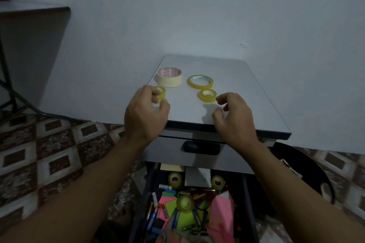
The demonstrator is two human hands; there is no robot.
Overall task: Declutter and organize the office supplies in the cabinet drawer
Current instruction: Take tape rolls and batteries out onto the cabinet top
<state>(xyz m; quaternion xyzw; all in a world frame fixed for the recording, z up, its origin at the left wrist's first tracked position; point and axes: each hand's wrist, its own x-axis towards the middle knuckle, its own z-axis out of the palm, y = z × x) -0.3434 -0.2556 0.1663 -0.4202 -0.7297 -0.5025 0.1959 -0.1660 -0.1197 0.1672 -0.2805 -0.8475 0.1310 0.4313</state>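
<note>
- left grip (147, 111): fingers curled over near edge of a small yellow tape roll (161, 92), touching it; cannot tell if it really pinches the roll.
- right grip (235, 113): fingers loosely curled, holding nothing, tips just beside a second small yellow roll (207, 95).
- both hover over front half of cabinet top (246, 94): flat, smooth, pale grey, dark edge band.
- behind the small rolls: cream masking tape roll (169, 77), matte, thick, red print inside core; beside it a thin wide ring of glossy yellow tape (200, 82). All four lie flat, apart from each other.
- below top: shut drawer front, grey, with black recessed handle (201, 148).
- under that: open drawer (249, 203), dark walls, crammed: three clear yellowish tape rolls (185, 203), pink and neon sticky notes (223, 210), pens (154, 217), batteries, all jumbled.
- floor (53, 144): tiles, brown and cream square pattern.
- wall (197, 16): plain, pale, small mark at right.
- far left: table (33, 25), dark rim, black metal legs.
- right of cabinet: black rounded object (304, 173) on floor, kind unclear.
</note>
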